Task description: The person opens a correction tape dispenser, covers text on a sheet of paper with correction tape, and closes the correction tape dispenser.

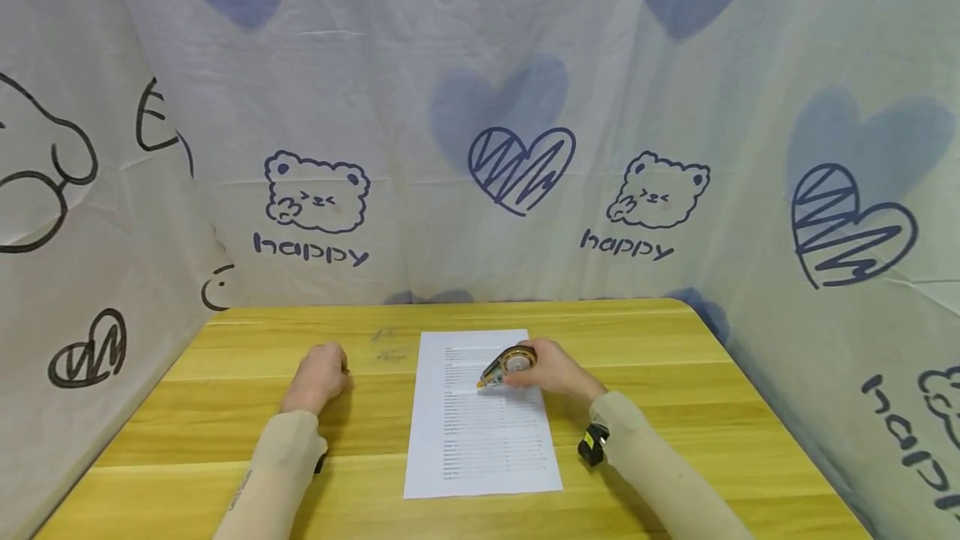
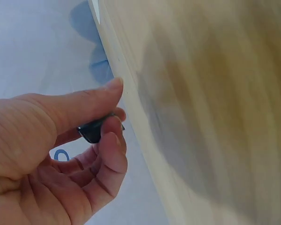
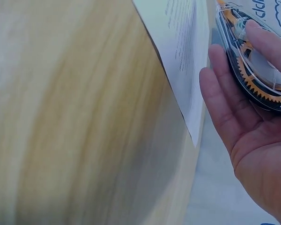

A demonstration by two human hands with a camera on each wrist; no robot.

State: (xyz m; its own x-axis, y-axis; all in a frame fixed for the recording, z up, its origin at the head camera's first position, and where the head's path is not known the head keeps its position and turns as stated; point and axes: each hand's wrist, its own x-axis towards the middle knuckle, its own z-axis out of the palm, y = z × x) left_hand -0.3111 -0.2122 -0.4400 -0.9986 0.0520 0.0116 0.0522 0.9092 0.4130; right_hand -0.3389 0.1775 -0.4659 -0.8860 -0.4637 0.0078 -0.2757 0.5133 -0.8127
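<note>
A correction tape dispenser [image 1: 516,360], clear-cased with orange gears and a black rim, is in my right hand [image 1: 561,373]. The thumb presses one side of its case and the fingers lie along the other, as the right wrist view shows. Its orange tip points down and left, right at the printed lines of a white sheet of paper [image 1: 429,423]. To the left of the sheet, my left hand [image 1: 315,380] is held over the table. Between its thumb and fingers it pinches a small dark cap [image 2: 91,131], partly hidden by the fingertips.
The sheet lies on a yellow wood-grain table [image 1: 360,457]. Pale cloth [image 1: 405,107] printed with hearts and bears hangs behind the table and along both sides. A dark wrist device [image 1: 592,445] is strapped on the right sleeve.
</note>
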